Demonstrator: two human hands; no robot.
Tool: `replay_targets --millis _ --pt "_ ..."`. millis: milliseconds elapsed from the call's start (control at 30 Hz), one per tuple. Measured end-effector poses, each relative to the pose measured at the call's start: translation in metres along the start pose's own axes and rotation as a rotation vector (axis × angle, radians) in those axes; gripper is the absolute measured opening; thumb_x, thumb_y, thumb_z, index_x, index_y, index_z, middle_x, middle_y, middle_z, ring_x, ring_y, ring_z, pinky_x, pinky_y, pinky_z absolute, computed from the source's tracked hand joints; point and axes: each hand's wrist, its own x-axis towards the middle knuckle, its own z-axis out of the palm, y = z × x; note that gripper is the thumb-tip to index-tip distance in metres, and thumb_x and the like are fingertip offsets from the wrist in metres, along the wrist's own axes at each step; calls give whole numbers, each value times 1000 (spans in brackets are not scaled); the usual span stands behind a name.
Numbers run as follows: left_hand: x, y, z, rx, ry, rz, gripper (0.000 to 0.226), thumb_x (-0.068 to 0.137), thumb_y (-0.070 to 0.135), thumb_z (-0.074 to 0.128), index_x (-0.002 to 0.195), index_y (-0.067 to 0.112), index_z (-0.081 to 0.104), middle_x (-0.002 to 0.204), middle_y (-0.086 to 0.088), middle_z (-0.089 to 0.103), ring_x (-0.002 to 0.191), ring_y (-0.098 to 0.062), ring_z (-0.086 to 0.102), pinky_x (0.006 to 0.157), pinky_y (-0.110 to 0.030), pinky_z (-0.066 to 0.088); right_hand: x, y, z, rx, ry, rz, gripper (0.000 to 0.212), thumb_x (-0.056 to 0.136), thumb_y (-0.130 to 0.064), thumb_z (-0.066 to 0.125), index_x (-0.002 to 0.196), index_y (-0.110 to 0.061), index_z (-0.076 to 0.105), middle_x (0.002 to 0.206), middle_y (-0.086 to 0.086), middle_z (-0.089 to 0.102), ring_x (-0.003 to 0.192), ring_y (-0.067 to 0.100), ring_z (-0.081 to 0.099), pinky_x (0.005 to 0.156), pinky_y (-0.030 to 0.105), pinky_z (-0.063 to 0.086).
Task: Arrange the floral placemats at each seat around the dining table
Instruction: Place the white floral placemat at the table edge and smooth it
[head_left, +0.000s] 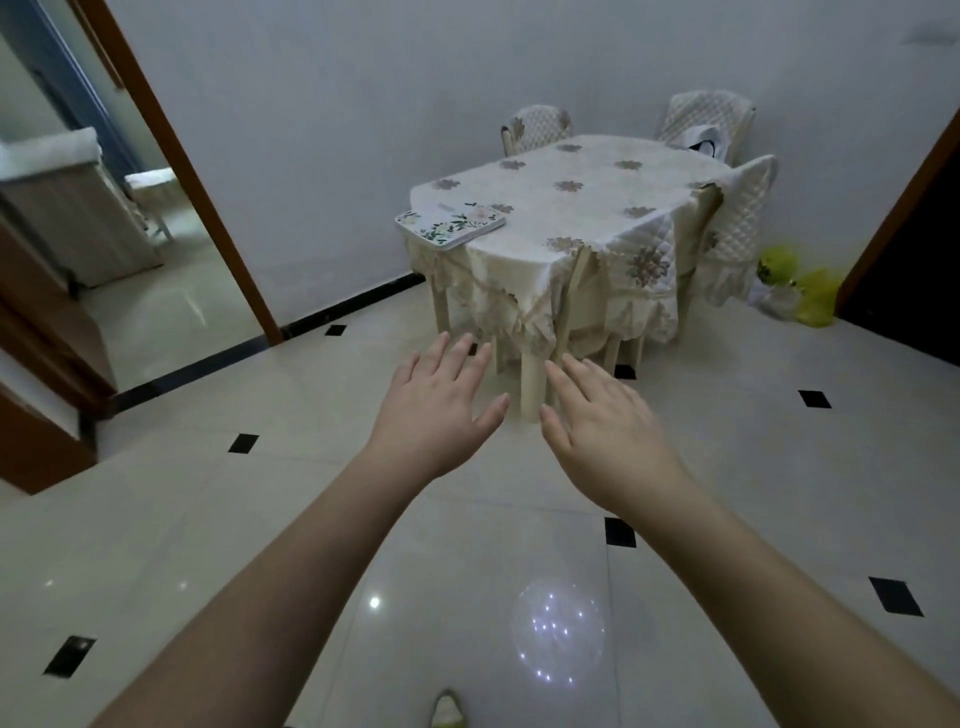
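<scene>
A stack of white floral placemats (450, 225) lies on the near left corner of the dining table (571, 208), overhanging its edge a little. The table wears a cream cloth with flower motifs. My left hand (439, 410) and my right hand (605, 421) are stretched out in front of me, palms down, fingers spread, holding nothing. Both hands hang over the floor well short of the table, with the placemats farther off and up to the left.
Quilt-covered chairs stand at the table's back left (537, 127), back right (706, 122) and right side (743, 218). Yellow bags (800, 286) lie on the floor at the right. An open doorway (135, 218) is at the left. White floor tiles lie between me and the table.
</scene>
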Motion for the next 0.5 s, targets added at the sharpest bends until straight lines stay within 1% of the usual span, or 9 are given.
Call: replay_targets --millis 100,233,333,400,467,500 --pt "21 -41 9 -4 -8 -2 70 97 63 14 158 29 6 166 3 6 152 -17 -2 121 -40 6 49 -26 17 -15 -4 -27 58 103 -45 24 156 -24 13 164 -2 12 150 13 7 120 32 7" --pt "38 -107 17 -47 -40 -28 72 95 65 10 157 30 0 166 5 0 152 -15 -4 121 -38 1 111 -65 37 5 -33 -43 58 103 -44 24 156 -24 12 164 -3 11 150 12 5 121 32 6" --pt "59 -157 28 -45 -27 -53 80 86 68 -4 157 32 0 166 4 2 152 -15 -1 121 -39 2 153 -94 48 -26 -24 -77 58 103 -44 24 156 -24 12 164 -3 11 150 13 5 121 33 5" --pt "74 -183 37 -41 -38 -87 84 81 68 -8 157 31 1 166 4 4 152 -16 -2 121 -39 3 178 -109 56 -31 -21 -97 58 104 -43 25 156 -24 12 164 -2 11 150 13 5 121 33 5" --pt "87 -199 44 -55 -34 -99 84 82 68 -8 157 31 2 166 4 5 152 -16 -1 121 -40 4 201 -117 66 -72 -14 -109 56 103 -42 25 155 -22 18 163 0 18 150 15 11 121 35 10" --pt "94 -205 46 -64 -25 -100 83 83 68 -7 157 31 3 166 4 5 152 -17 -1 121 -40 4 211 -119 71 -107 13 -115 56 102 -42 25 153 -20 27 160 3 27 148 17 20 120 38 17"
